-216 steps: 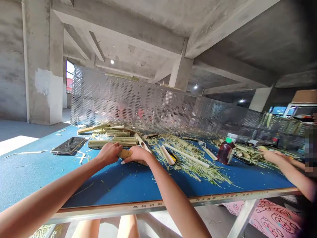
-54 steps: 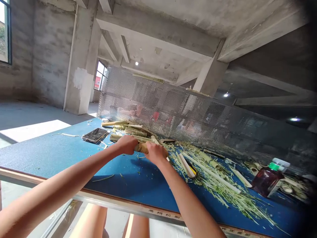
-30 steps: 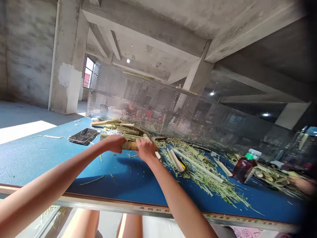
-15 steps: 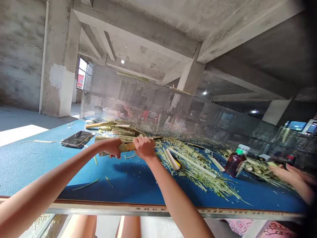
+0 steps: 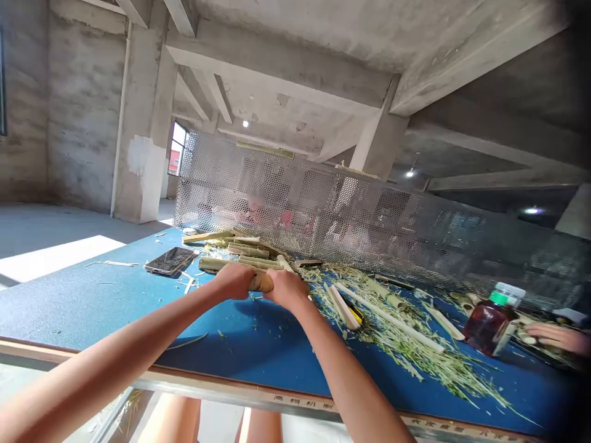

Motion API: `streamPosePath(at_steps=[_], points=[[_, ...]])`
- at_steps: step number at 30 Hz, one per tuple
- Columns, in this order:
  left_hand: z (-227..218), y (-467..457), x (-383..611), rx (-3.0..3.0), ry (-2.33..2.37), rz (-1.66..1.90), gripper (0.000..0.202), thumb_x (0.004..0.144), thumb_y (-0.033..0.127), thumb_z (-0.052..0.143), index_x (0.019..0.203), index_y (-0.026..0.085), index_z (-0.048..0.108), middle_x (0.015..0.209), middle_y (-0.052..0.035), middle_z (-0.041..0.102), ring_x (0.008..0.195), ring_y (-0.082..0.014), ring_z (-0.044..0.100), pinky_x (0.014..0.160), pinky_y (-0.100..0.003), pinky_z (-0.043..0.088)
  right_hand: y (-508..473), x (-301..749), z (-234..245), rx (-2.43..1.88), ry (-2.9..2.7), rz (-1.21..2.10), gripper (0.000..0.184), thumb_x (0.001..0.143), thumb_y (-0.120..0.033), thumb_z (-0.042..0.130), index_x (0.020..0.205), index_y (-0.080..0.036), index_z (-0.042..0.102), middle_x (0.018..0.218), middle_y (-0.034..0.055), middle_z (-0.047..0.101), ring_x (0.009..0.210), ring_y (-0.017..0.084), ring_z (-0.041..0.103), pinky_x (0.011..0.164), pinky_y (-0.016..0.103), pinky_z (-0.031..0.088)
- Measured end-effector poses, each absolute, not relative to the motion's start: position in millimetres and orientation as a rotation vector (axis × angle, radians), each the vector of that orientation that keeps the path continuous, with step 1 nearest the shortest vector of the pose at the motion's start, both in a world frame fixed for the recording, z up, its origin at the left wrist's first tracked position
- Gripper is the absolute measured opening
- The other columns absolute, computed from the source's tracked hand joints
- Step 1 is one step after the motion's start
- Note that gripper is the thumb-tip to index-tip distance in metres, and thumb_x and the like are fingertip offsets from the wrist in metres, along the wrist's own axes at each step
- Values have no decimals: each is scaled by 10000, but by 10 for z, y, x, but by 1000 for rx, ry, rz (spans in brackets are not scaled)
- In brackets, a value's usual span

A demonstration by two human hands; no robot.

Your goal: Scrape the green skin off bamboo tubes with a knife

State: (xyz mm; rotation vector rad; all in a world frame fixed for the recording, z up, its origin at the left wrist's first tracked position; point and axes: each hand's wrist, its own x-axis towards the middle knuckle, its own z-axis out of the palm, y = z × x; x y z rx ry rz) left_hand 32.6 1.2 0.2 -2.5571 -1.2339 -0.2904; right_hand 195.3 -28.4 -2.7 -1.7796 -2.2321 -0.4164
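Note:
Both my hands are closed round a short bamboo tube [image 5: 261,282], held just above the blue tabletop. My left hand [image 5: 235,280] wraps its left part, and my right hand [image 5: 287,288] grips the right part close by. Only a brown-yellow stretch shows between them; my fingers hide the rest. Right behind my hands lie several split bamboo pieces [image 5: 252,250]. To the right of my right hand, a pale bamboo strip [image 5: 340,306] rests beside a yellow and black object [image 5: 356,315] that I cannot make out.
A cracked phone [image 5: 170,261] lies left on the blue table [image 5: 115,314]. Green bamboo shavings [image 5: 415,344] spread to the right. A dark red bottle [image 5: 489,326] with a green cap band stands there, near another person's hand [image 5: 561,337]. A perforated metal screen [image 5: 295,203] runs along the back.
The view has turned left, so the table's things sit farther right. My hands are closer together on the bamboo tube, with less of it showing between them.

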Motion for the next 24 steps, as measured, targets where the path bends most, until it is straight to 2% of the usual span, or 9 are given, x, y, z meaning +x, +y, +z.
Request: streamPosePath(at_steps=[3, 6, 8, 11, 15, 18, 20, 22, 24], points=[[40, 79, 235, -2796, -1385, -130, 153, 648, 237, 632, 762, 141, 667, 740, -74, 684, 685, -218, 637, 594, -281, 466, -322, 1852, -19, -1635, -2338, -758, 206, 764, -231, 607, 955, -160, 576, 913, 115, 665, 889, 250, 617, 749, 327, 410], [115, 146, 102, -2922, -1332, -14, 154, 651, 284, 660, 763, 180, 678, 687, -13, 679, 636, -171, 633, 580, -240, 465, -319, 1771, -56, -1473, -2339, -879, 189, 786, -160, 563, 974, -151, 566, 969, 117, 648, 934, 238, 594, 795, 326, 386], [153, 170, 45, -2752, -1256, -135, 177, 651, 230, 648, 821, 186, 675, 739, -36, 687, 697, -202, 643, 607, -268, 467, -287, 1742, -111, -1567, -2253, -743, 188, 786, -230, 575, 959, -156, 572, 936, 113, 654, 883, 238, 603, 739, 315, 396], [173, 160, 38, -2392, -1044, -317, 197, 668, 128, 588, 847, 165, 662, 802, -99, 686, 775, -252, 643, 679, -331, 457, -203, 1780, -187, -1664, -2151, -268, 243, 722, -370, 624, 869, -180, 588, 796, 61, 654, 752, 218, 598, 607, 277, 380], [154, 89, 123, -2283, -837, -391, 210, 741, 107, 514, 906, 156, 634, 830, -113, 674, 782, -238, 639, 708, -339, 443, -91, 1993, -184, -1376, -2102, 415, 258, 646, -394, 666, 732, -174, 561, 654, -7, 573, 611, 142, 506, 533, 238, 335], [95, 58, 205, -2312, -820, -360, 245, 721, 107, 525, 945, 144, 617, 838, -121, 671, 779, -249, 640, 685, -341, 443, -47, 2146, -159, -1252, -2097, 796, 318, 592, -410, 704, 702, -168, 530, 599, -36, 518, 536, 106, 436, 497, 226, 318], [30, 66, 247, -2385, -835, -312, 268, 688, 113, 547, 947, 143, 611, 827, -118, 674, 770, -257, 642, 662, -334, 446, -34, 2185, -175, -1304, -2152, 827, 296, 584, -369, 713, 707, -165, 537, 597, -34, 529, 531, 108, 451, 497, 228, 330], [-42, 93, 267, -2471, -873, -281, 241, 689, 167, 564, 925, 153, 610, 823, -111, 679, 778, -259, 643, 651, -321, 448, -26, 2169, -221, -1437, -2213, 642, 264, 574, -320, 722, 706, -160, 561, 622, -18, 566, 563, 128, 490, 515, 235, 345], [-97, 123, 263, -2538, -938, -275, 301, 701, 266, 580, 981, 154, 593, 829, -109, 680, 789, -267, 643, 649, -316, 452, -24, 2120, -277, -1548, -2229, 394, 290, 550, -327, 749, 725, -154, 595, 678, 7, 608, 623, 157, 528, 543, 247, 358]])
